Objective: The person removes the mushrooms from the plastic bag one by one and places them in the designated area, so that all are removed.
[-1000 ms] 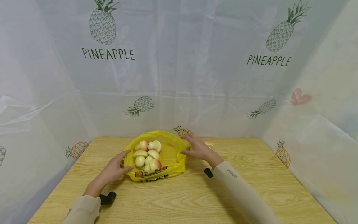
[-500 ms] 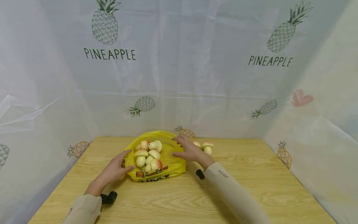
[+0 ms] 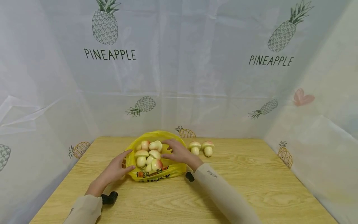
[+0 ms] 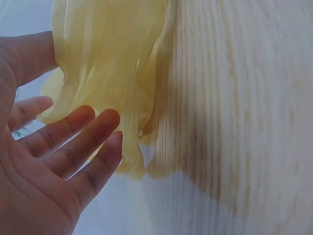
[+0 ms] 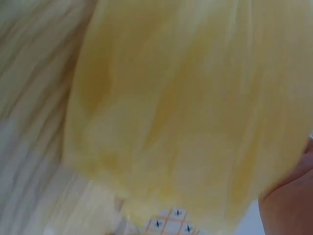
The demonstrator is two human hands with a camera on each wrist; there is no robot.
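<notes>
A yellow plastic bag (image 3: 169,169) lies with its mouth open, and several mushrooms (image 3: 141,154) with pale stems and pink-tinged caps are piled in its left half. At the bag's left rim is my left hand (image 3: 113,169); its fingers (image 4: 93,142) are spread and loosely bent along the outside, the thumb partly hidden by the plastic. My right hand (image 3: 179,152) reaches over the right rim into the bag, fingers parted, fingertips close to the mushrooms, nothing between them. The bag's yellow side (image 5: 171,107) hides most of that hand in the right wrist view.
Two more mushrooms (image 3: 208,148) stand on the wooden table (image 3: 251,186) just right of the bag. A white curtain (image 3: 195,77) with printed pineapples hangs behind and on both sides. A black camera mount (image 3: 109,198) sits at the left wrist.
My right hand has moved left from beside the right rim to inside the bag, uncovering the two mushrooms on the table. The left hand has stayed at the left rim.
</notes>
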